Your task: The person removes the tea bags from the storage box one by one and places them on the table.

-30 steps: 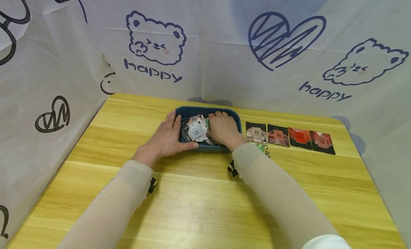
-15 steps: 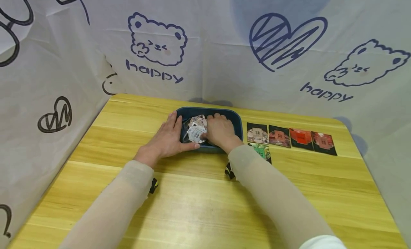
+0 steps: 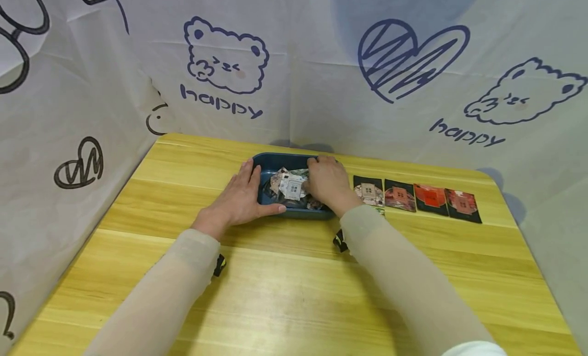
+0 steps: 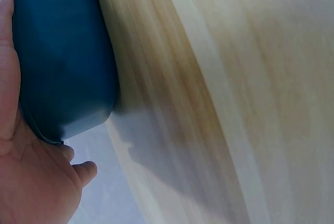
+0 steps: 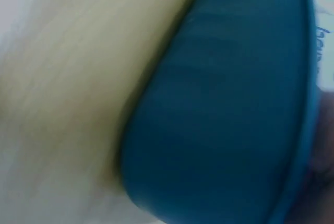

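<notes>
A dark blue rectangular basin point(image 3: 275, 158) holds a heap of small patterned packets, with a white one point(image 3: 292, 188) on top. My left hand point(image 3: 234, 199) rests against the basin's left end, fingers extended along that side and thumb along the front rim. Part of its palm and thumb also shows beside the basin wall point(image 4: 62, 51) in the left wrist view. Over the basin's right part, my right hand point(image 3: 328, 182) reaches in with bent fingers; its thumb is near the white packet. Whether it pinches anything is hidden.
To the basin's right lie flat packets in a row: a pale one point(image 3: 368, 192), a dark red one point(image 3: 400, 195), a bright red one point(image 3: 431, 198) and another red one point(image 3: 462, 204). A green one point(image 3: 380, 211) peeks out below. The wooden table point(image 3: 285, 295) meets a printed cloth point(image 3: 312, 91).
My right hand has shifted right within the basin. The white packet and the heap have moved slightly right, baring some basin floor at the left. My left hand has stayed in place.
</notes>
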`<state>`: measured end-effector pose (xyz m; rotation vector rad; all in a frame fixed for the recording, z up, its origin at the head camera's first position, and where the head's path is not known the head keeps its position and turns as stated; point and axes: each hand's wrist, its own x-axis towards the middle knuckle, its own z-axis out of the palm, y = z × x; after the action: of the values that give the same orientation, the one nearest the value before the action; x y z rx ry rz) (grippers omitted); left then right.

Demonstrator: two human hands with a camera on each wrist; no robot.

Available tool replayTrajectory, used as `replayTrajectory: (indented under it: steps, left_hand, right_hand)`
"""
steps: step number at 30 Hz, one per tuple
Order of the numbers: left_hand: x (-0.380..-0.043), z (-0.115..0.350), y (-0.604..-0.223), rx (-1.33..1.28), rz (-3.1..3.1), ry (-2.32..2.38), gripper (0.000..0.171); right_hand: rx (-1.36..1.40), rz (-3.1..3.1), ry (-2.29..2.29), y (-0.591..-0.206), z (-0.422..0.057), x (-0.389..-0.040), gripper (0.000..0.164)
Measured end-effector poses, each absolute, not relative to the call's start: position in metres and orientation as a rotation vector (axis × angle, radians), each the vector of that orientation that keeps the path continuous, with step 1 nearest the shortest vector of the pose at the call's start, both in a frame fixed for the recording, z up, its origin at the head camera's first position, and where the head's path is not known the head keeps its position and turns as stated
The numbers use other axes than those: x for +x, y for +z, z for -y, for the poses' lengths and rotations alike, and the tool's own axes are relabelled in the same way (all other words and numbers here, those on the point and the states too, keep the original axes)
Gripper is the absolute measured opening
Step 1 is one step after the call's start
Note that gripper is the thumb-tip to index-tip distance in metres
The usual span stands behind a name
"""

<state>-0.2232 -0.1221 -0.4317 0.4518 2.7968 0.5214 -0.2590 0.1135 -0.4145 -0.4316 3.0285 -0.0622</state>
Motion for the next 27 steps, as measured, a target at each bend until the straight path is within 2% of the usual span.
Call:
replayTrajectory:
  steps: [5, 8, 14, 27]
  left_hand:
    - [-0.223, 0.123, -0.43, 0.452, -2.791, 0.525, 0.135]
    - [-0.223, 0.123, -0.431, 0.454, -2.793, 0.524, 0.135]
    - [-0.223, 0.122, -0.431, 0.457, -2.793, 0.527, 0.134]
    - [-0.223, 0.122, -0.433, 0.459, -2.803, 0.508, 0.136]
  right_hand:
    - [-0.684, -2.875, -0.11, -0.411, -0.109, -0.257, 0.078]
    - [-0.736, -2.789, -0.029, -0.415, -0.105, -0.257, 0.084]
    - [-0.711, -2.73, 0.107, -0.422, -0.101, -0.259, 0.085]
    - [-0.606, -2.636, -0.043, -0.414, -0.116, -0.261, 0.082]
